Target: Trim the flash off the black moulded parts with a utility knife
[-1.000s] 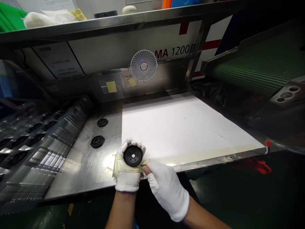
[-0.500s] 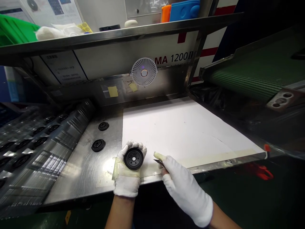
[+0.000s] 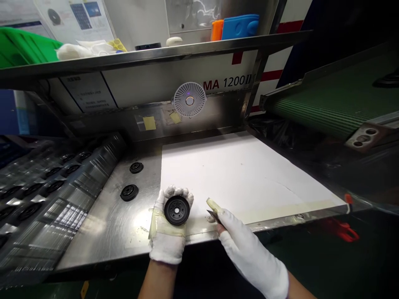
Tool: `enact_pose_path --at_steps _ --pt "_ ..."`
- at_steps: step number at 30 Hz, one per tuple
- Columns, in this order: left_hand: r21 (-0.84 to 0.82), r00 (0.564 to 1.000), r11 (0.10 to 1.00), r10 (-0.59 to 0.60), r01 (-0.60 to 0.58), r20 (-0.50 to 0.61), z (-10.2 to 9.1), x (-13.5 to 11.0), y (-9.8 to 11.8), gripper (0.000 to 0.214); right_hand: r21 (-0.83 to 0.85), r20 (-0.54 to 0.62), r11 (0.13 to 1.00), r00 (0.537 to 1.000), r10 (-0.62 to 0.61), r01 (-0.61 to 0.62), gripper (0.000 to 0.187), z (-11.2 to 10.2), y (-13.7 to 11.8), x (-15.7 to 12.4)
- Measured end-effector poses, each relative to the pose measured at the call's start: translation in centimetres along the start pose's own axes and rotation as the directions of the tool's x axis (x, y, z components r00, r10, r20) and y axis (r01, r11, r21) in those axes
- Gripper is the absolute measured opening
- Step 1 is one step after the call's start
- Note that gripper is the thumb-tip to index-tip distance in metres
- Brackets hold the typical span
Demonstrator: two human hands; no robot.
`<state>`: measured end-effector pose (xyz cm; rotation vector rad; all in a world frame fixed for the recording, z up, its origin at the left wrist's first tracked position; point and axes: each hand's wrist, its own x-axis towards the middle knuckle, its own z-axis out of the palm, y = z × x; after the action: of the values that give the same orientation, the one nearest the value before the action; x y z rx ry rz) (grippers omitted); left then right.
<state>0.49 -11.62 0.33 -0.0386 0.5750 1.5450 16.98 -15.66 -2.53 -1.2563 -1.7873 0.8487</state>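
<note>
My left hand (image 3: 168, 230), in a white glove with yellowish tape round it, is closed on a round black ribbed disc (image 3: 176, 210) with a small centre hole, held face up over the steel bench's front edge. A little to its right, my gloved right hand (image 3: 246, 249) pinches a small dark blade (image 3: 213, 215), its taped forefinger stretched out over the white sheet (image 3: 243, 174). The blade is apart from the disc. Two more black discs (image 3: 129, 192) (image 3: 136, 167) lie on the steel bench (image 3: 106, 224) to the left.
Clear plastic trays (image 3: 46, 187) holding several black discs slope away at the left. A small white fan (image 3: 189, 99) hangs on the back wall under a steel shelf (image 3: 156, 54). A green ribbed conveyor (image 3: 327, 104) rises at the right. Something red (image 3: 343, 230) lies below the bench edge.
My right hand has drawn away from the disc to the right, blade in its fingers. The left hand keeps hold of the disc. The view has tilted up a little.
</note>
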Motion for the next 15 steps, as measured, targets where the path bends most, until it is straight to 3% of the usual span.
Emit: enact_pose_path --at_steps 2,5,8,11,15 --pt "-0.01 0.999 0.999 0.038 -0.038 -0.001 0.2 0.1 -0.3 0.02 0.193 0.122 0.975 0.989 0.089 -0.111 0.044 0.5 0.1 -0.3" --pt "-0.031 0.998 0.998 0.055 -0.056 -0.022 0.2 0.0 -0.7 0.017 0.491 0.291 0.79 0.924 0.248 -0.367 0.047 1.7 -0.3 -0.8" --pt "-0.021 0.996 0.998 0.059 -0.06 -0.063 0.0 -0.2 -0.8 0.018 0.631 0.254 0.658 0.911 0.326 -0.411 0.048 2.8 -0.4 -1.2" --pt "-0.035 0.996 0.999 0.029 -0.032 -0.082 -0.3 -0.3 -0.6 0.018 0.65 0.194 0.671 0.931 0.309 -0.358 0.044 3.2 -0.2 -1.1" --pt "-0.083 0.997 0.996 0.005 -0.01 -0.071 -0.3 -0.2 -0.6 0.014 0.489 0.269 0.787 0.923 0.274 -0.376 0.035 3.1 -0.2 -0.9"
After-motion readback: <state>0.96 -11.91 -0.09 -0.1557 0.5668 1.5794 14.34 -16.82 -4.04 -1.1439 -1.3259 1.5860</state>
